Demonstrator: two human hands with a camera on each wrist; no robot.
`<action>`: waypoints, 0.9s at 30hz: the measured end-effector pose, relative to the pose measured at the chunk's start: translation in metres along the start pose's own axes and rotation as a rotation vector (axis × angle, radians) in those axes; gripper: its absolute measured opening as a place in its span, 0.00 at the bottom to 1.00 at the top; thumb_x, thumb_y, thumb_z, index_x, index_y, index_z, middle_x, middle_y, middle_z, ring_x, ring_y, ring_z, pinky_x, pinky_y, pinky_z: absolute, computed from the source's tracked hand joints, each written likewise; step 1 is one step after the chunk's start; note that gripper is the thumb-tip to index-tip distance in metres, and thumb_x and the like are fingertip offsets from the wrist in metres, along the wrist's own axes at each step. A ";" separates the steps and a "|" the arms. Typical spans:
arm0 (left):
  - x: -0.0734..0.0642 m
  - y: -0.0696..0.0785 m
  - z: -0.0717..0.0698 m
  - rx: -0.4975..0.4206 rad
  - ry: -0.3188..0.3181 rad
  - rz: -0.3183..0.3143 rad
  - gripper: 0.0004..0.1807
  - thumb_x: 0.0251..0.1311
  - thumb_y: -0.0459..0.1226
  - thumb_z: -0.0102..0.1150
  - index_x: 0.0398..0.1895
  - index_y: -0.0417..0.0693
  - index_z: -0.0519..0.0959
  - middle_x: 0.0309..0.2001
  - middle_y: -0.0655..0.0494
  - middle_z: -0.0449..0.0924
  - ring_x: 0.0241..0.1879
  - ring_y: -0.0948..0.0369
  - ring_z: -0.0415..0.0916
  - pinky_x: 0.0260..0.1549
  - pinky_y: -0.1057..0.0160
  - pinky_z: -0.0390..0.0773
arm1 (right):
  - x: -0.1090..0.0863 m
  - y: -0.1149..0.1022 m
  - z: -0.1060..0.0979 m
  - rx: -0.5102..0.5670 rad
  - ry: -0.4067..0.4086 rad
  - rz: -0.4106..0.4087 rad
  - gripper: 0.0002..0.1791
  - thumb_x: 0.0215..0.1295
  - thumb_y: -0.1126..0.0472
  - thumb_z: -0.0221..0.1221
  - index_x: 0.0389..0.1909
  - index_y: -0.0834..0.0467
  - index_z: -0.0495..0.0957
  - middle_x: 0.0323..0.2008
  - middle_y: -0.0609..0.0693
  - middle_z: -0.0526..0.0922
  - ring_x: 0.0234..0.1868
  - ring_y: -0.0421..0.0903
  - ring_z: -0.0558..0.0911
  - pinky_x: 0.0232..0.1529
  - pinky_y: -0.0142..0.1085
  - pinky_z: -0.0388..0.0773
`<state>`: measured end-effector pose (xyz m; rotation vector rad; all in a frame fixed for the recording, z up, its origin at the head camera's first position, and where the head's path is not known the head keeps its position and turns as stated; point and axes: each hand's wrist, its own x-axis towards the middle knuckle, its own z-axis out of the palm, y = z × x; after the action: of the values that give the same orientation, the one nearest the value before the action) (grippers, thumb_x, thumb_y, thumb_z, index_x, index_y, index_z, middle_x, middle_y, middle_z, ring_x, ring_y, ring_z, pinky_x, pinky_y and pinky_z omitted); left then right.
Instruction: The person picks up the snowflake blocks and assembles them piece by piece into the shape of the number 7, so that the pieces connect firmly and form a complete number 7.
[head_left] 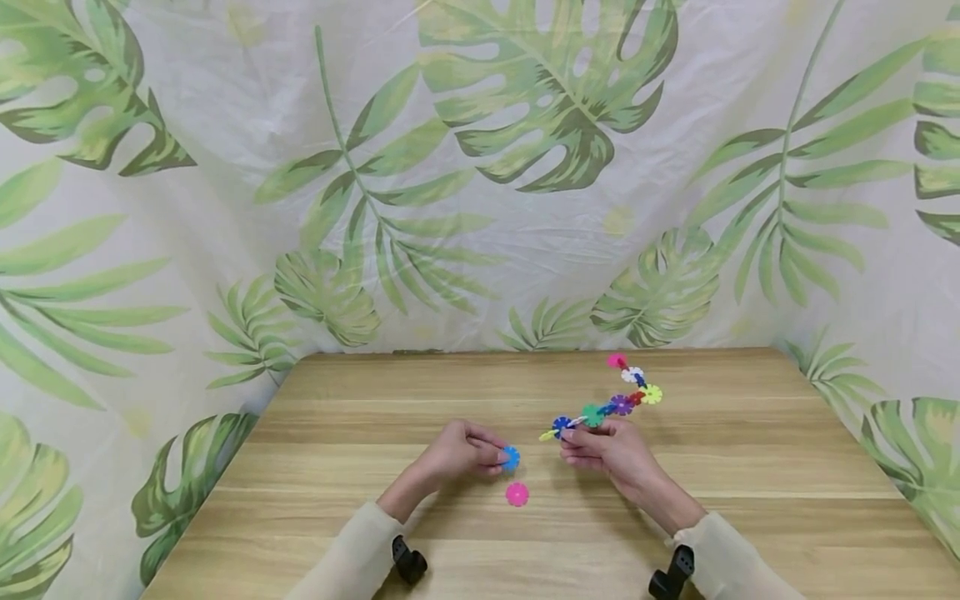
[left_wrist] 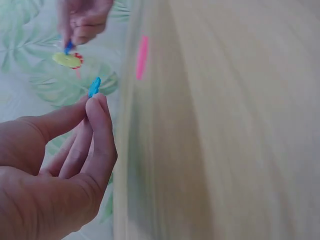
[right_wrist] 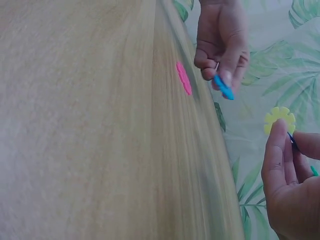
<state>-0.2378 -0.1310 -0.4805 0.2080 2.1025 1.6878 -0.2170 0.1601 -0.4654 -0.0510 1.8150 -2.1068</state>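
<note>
Between thumb and fingertips, my left hand point(head_left: 463, 450) pinches a light blue notched disc point(head_left: 511, 458). My right hand point(head_left: 617, 454) pinches the dark blue disc point(head_left: 562, 427) near the lower left end of a chain of interlocked snowflake discs. A yellow disc point(right_wrist: 280, 120) forms that end and points toward the left hand. From there the chain runs through a green disc point(head_left: 593, 415) and a purple disc point(head_left: 620, 405), bends at another yellow disc point(head_left: 652, 394), and ends in a pink disc point(head_left: 617, 361). The light blue disc and the chain are apart.
A loose pink disc point(head_left: 517, 494) lies flat on the wooden table point(head_left: 360, 533), just below the light blue disc. Behind the table's far edge hangs a leaf-patterned cloth point(head_left: 525, 250). Each wrist wears a black camera point(head_left: 408, 560).
</note>
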 end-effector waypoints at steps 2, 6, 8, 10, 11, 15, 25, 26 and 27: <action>-0.001 0.002 0.001 -0.053 0.004 -0.011 0.12 0.66 0.29 0.68 0.50 0.31 0.86 0.45 0.40 0.91 0.37 0.62 0.89 0.42 0.62 0.91 | 0.000 0.000 0.000 -0.001 -0.004 0.000 0.13 0.74 0.64 0.64 0.51 0.69 0.83 0.40 0.57 0.93 0.40 0.44 0.92 0.48 0.37 0.90; -0.002 0.006 0.003 -0.148 0.004 -0.013 0.15 0.67 0.28 0.66 0.55 0.30 0.84 0.49 0.40 0.90 0.41 0.61 0.89 0.45 0.64 0.90 | 0.001 0.000 0.001 -0.002 -0.007 0.003 0.13 0.73 0.63 0.65 0.51 0.68 0.83 0.41 0.56 0.93 0.40 0.44 0.92 0.49 0.38 0.90; -0.003 0.007 0.006 -0.188 0.011 -0.017 0.16 0.67 0.28 0.67 0.56 0.28 0.83 0.49 0.39 0.90 0.41 0.61 0.90 0.46 0.63 0.90 | 0.001 0.000 0.002 -0.003 -0.011 0.000 0.13 0.73 0.63 0.65 0.51 0.68 0.84 0.40 0.56 0.93 0.40 0.45 0.92 0.49 0.39 0.90; -0.004 0.007 0.008 -0.209 0.017 -0.015 0.17 0.66 0.28 0.67 0.56 0.27 0.83 0.48 0.39 0.90 0.41 0.60 0.90 0.47 0.62 0.90 | 0.001 0.001 0.003 -0.005 -0.021 -0.004 0.13 0.73 0.63 0.65 0.51 0.69 0.83 0.40 0.55 0.93 0.40 0.44 0.92 0.50 0.39 0.90; -0.004 0.007 0.010 -0.215 0.022 -0.013 0.17 0.66 0.28 0.68 0.55 0.26 0.82 0.47 0.39 0.90 0.40 0.60 0.90 0.47 0.62 0.90 | 0.001 0.001 0.003 -0.008 -0.029 -0.008 0.14 0.73 0.63 0.65 0.51 0.69 0.83 0.39 0.55 0.93 0.41 0.44 0.92 0.50 0.39 0.90; -0.004 0.009 0.016 -0.247 0.034 -0.012 0.16 0.65 0.28 0.68 0.53 0.25 0.83 0.44 0.41 0.91 0.39 0.60 0.90 0.46 0.63 0.90 | 0.002 0.002 0.003 -0.002 -0.043 -0.015 0.14 0.73 0.62 0.65 0.51 0.69 0.83 0.39 0.54 0.93 0.41 0.44 0.92 0.51 0.39 0.90; -0.003 0.014 0.026 -0.318 0.042 -0.006 0.17 0.65 0.28 0.68 0.53 0.24 0.82 0.39 0.46 0.91 0.36 0.62 0.90 0.43 0.66 0.89 | 0.004 0.005 0.004 0.016 -0.019 -0.001 0.11 0.72 0.63 0.66 0.47 0.67 0.85 0.38 0.54 0.93 0.40 0.45 0.92 0.51 0.42 0.89; -0.002 0.013 0.026 -0.321 0.042 -0.004 0.17 0.66 0.28 0.68 0.53 0.24 0.81 0.39 0.46 0.91 0.36 0.62 0.90 0.43 0.66 0.89 | 0.004 0.005 0.004 0.014 -0.017 -0.002 0.11 0.72 0.63 0.67 0.47 0.66 0.85 0.38 0.55 0.93 0.40 0.45 0.92 0.52 0.42 0.89; -0.002 0.013 0.027 -0.323 0.042 -0.001 0.17 0.66 0.28 0.68 0.54 0.24 0.81 0.39 0.46 0.91 0.36 0.62 0.90 0.44 0.65 0.89 | 0.004 0.005 0.004 0.016 -0.013 -0.004 0.10 0.71 0.63 0.67 0.47 0.66 0.85 0.38 0.55 0.93 0.40 0.45 0.92 0.52 0.43 0.89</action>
<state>-0.2265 -0.1045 -0.4714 0.0729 1.8216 2.0148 -0.2188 0.1546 -0.4708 -0.0648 1.7924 -2.1185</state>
